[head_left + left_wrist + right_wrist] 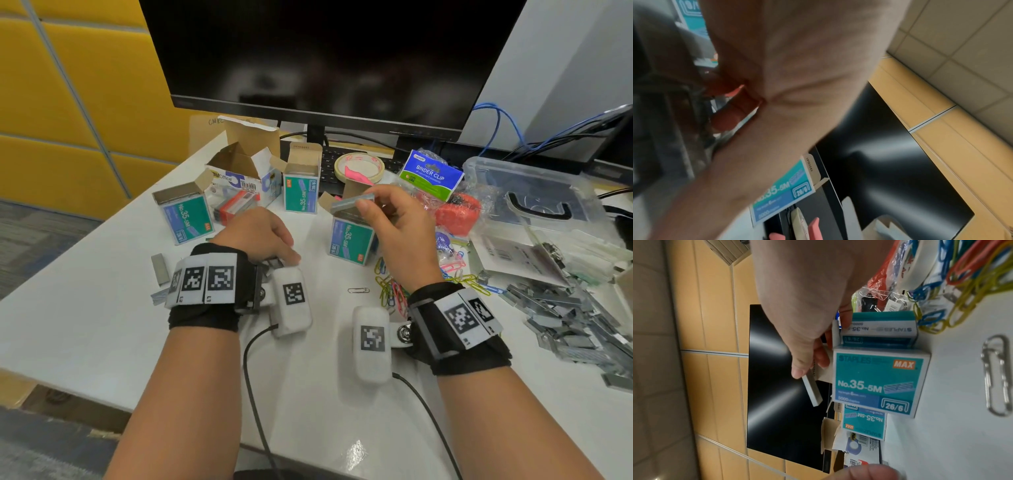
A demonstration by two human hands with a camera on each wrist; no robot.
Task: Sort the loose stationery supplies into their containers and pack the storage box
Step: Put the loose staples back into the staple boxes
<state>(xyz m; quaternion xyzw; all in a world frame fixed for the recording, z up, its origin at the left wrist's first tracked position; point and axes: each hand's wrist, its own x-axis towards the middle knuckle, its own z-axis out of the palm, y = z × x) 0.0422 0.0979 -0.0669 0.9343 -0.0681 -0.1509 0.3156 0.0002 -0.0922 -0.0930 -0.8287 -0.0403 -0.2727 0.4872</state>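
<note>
Grey staple strip (352, 202) pinched by right hand (394, 229); left fingertips hidden.

In the left wrist view, the left hand (789, 91) was blurred and what lay under its fingers was hidden. The storage box (534, 192) was cut off at the right edge. The staple box (783, 193) was partly covered.

Even, bright overhead light fills the room. The white desk (85, 325) glares faintly; the dark monitor (325, 51) carries soft reflections. Wrist views are blurred up close, and straight lines bend toward the edges.
</note>
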